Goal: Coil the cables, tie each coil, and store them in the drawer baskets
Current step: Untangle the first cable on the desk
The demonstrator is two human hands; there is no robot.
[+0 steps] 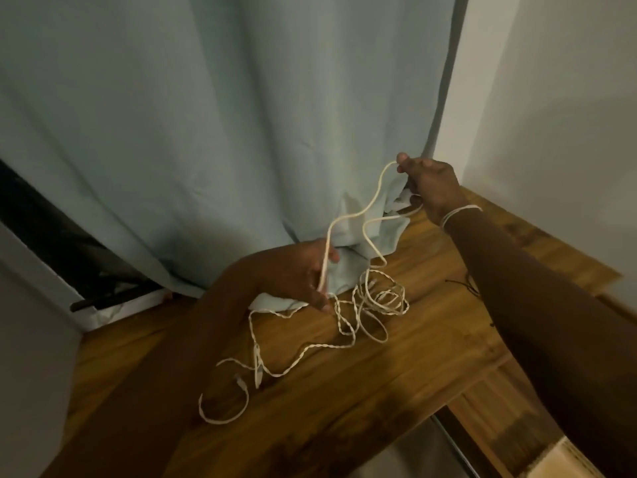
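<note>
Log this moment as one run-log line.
phase: coiling | left hand: grips white cable | right hand: pinches same cable, raised | rest of cable: loose tangle on wooden top | ties: none seen

A smooth, pale cream, plastic-coated cable [348, 215] is seen above a brown wooden tabletop [344, 391] with visible grain and a slight sheen, on which thin white cables with a twisted, braided-looking surface [344, 326] are strewn. A matt, pale blue-green cloth curtain [206, 132] with soft folds is hung behind, its hem bunched on the wood. A thin white band [458, 212], perhaps elastic, is worn on one wrist, and a matt painted white wall [558, 115] is seen alongside.
</note>
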